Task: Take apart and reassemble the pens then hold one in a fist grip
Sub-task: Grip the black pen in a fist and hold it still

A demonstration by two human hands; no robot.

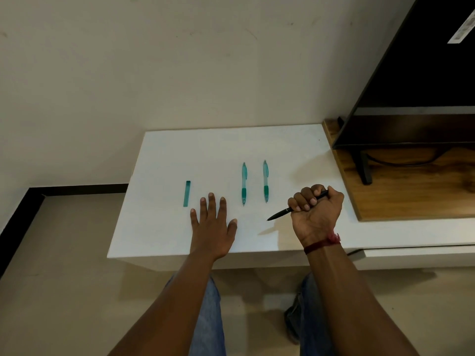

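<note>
White surface (180,155) against a pale wall carries everything. Left hand (213,224) lies flat on it, fingers spread. Right hand (314,210) fists round a black pen (279,214), tip pointing toward the left hand. Two green pens (254,182) lie beyond, between both hands; a green strip (186,193) sits just left of the left fingertips.

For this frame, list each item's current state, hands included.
Black pen: assembled, gripped in a fist.
Right hand: curled round the black pen.
Left hand: flat on the table, fingers straight.
Left green pen: assembled, lying flat.
Right green pen: assembled, lying flat.
Green strip: lying flat, untouched.
</note>
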